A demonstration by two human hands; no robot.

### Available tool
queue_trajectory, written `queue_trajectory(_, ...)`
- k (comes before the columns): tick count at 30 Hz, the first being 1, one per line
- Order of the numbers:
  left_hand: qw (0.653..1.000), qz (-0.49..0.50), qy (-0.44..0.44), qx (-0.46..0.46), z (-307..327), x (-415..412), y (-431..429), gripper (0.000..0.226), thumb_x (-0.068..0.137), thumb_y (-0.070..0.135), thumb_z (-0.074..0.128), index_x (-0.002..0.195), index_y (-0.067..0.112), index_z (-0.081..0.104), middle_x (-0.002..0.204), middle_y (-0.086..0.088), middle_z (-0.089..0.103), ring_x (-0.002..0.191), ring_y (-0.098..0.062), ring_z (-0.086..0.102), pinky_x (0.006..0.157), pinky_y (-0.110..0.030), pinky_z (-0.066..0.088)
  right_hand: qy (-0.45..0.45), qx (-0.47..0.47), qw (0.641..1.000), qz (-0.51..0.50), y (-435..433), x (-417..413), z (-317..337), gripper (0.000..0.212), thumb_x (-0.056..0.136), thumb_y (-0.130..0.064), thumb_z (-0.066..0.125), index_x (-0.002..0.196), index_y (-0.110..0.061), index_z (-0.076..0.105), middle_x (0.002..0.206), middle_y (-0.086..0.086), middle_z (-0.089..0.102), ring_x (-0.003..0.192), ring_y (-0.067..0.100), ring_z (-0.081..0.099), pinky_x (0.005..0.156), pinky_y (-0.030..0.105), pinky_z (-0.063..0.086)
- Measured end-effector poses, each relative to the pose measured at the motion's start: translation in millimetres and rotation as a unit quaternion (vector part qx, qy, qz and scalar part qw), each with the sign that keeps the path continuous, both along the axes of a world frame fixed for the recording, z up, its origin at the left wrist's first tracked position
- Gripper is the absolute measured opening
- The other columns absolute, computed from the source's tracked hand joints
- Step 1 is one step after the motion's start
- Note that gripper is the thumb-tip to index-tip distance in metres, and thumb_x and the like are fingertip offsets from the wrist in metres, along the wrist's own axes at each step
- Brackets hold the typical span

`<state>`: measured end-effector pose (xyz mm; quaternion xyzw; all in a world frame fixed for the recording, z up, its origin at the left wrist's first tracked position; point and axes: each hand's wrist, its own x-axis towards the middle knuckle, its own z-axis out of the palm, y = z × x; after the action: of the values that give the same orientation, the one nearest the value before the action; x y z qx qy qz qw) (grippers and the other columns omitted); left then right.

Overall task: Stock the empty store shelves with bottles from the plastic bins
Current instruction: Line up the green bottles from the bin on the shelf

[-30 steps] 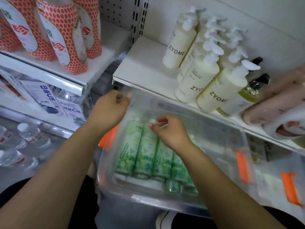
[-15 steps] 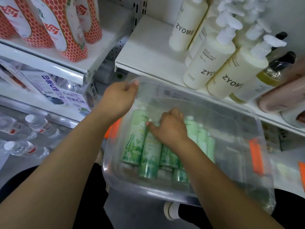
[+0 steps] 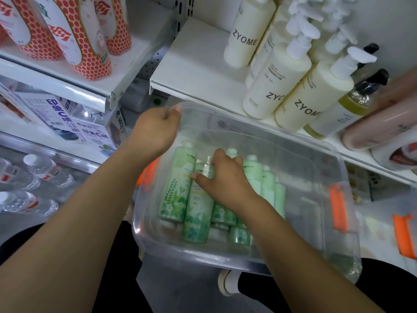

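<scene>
your left hand [image 3: 155,129] grips the far left corner of the clear plastic bin [image 3: 203,256], fingers curled over its rim. your right hand [image 3: 225,179] is down inside the bin, clasping one green bottle [image 3: 198,211], the second from the left. its fingers curl over the bottle's top and the thumb presses across the label near the neck. that bottle lies in a row of green bottles [image 3: 178,188], side by side on the left half of the bin's floor, caps pointing toward the shelving. more bottles show beneath them, though you cannot tell how many. an orange latch [image 3: 337,208] sits on the bin's right wall. the bin's far rim is just below the front edge of the white shelf [image 3: 191,71]. cream zyome pump bottles [image 3: 277,86] stand on the right part of that shelf, with an amber bottle [image 3: 352,105] beside them. on the neighbouring shelf to the left stand red honeycomb-patterned bottles [image 3: 90,53], and water bottles [image 3: 45,172] lie lower down.
</scene>
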<state>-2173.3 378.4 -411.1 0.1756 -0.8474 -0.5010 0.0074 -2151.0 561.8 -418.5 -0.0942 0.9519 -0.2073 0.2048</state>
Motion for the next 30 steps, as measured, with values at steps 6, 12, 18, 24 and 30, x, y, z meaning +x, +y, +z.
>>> queue_trajectory(6, 1.000, 0.001, -0.006, 0.005, 1, -1, 1, 0.059, 0.101, 0.052, 0.037, 0.093, 0.000, 0.067, 0.100, -0.016, 0.072, 0.094, -0.032, 0.068, 0.094, -0.050, 0.050, 0.013, -0.106, 0.990, -0.091, -2, 5, 6, 0.063, 0.065, -0.044, 0.091, 0.097, -0.019, 0.044, 0.100, -0.003, 0.052, 0.085, 0.013, 0.051, 0.066, 0.027, 0.041)
queue_trajectory(12, 0.996, 0.001, -0.061, 0.072, 7, -2, -5, 0.058, 0.089, 0.064, 0.040, 0.089, 0.014, 0.070, 0.099, -0.005, 0.074, 0.095, -0.027, 0.070, 0.095, -0.051, 0.052, -0.086, -0.191, 0.962, -0.174, 10, 10, 6, 0.074, 0.066, -0.039, 0.092, 0.125, -0.018, 0.051, 0.122, -0.006, 0.060, 0.106, 0.009, 0.060, 0.093, 0.030, 0.054)
queue_trajectory(18, 0.983, 0.022, -0.111, 0.143, 10, -9, -8, 0.085, 0.065, 0.084, 0.037, 0.105, 0.017, 0.071, 0.112, -0.004, 0.072, 0.105, -0.028, 0.067, 0.102, -0.049, 0.048, -0.020, -0.236, 0.963, -0.131, 12, 18, 43, 0.048, 0.061, -0.030, 0.096, 0.100, -0.026, 0.069, 0.090, -0.012, 0.075, 0.080, 0.000, 0.070, 0.073, 0.025, 0.060)
queue_trajectory(24, 0.952, 0.142, -0.062, 0.265, 18, -23, -7, 0.056, 0.093, 0.061, 0.051, 0.097, 0.008, 0.070, 0.097, -0.012, 0.075, 0.092, -0.033, 0.071, 0.086, -0.046, 0.054, 0.073, -0.322, 0.940, -0.082, 1, -3, 131, 0.047, 0.065, -0.027, 0.093, 0.106, -0.024, 0.071, 0.096, -0.011, 0.075, 0.087, 0.004, 0.072, 0.075, 0.023, 0.058)
queue_trajectory(30, 0.905, 0.196, -0.008, 0.377, 21, -35, -14, 0.032, 0.097, 0.044, 0.059, 0.100, 0.013, 0.064, 0.115, -0.011, 0.071, 0.094, -0.020, 0.069, 0.089, -0.041, 0.052, 0.190, -0.328, 0.924, -0.043, -22, -67, 189, 0.052, 0.067, -0.025, 0.092, 0.111, -0.019, 0.066, 0.104, -0.008, 0.072, 0.093, 0.005, 0.069, 0.081, 0.023, 0.058)
